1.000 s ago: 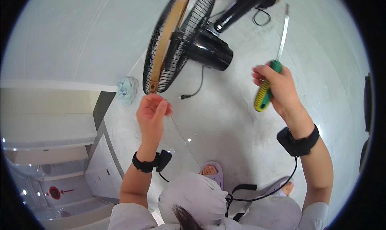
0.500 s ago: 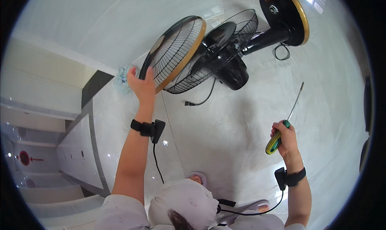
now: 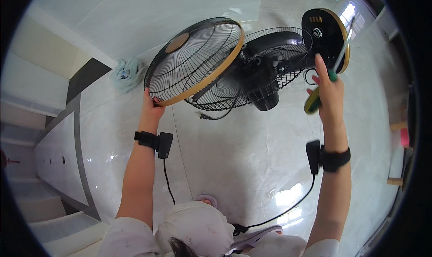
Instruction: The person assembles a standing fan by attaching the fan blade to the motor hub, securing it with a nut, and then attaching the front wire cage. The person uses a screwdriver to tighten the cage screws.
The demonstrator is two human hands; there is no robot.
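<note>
**Inspector:** Start with the largest item.

**Assistant:** A glossy pale marble-look tiled floor (image 3: 234,167) is filling most of the view. Lying on it at the far side is a black electric pedestal fan (image 3: 265,72) with a round black base edged in gold (image 3: 323,34) sitting at the far right.

**Inspector:** And the fan's guards?

**Assistant:** The round black wire front grille with a gold rim and tan centre disc (image 3: 195,61) is standing off the fan to the left, tilted, overlapping the black wire rear grille (image 3: 274,54) that is sitting around the motor and blades.

**Inspector:** Hands?

**Assistant:** The left hand (image 3: 150,106) is gripping the near-left edge of the front grille's rim, fingers closed on it. The right hand (image 3: 328,93) is wrapping closed around a screwdriver with a green and yellow handle and a long metal shaft (image 3: 335,66), which is pointing far-right across the base. The hand is sitting just right of the rear grille; I cannot tell whether it is touching it.

**Inspector:** Smaller items?

**Assistant:** A crumpled pale blue-green cloth (image 3: 128,72) is lying on the floor at the far left, near the front grille. A black plug on a cord (image 3: 203,116) is lying below the grilles. Black wrist-worn devices (image 3: 155,141) with cables are strapped on both forearms.
</note>
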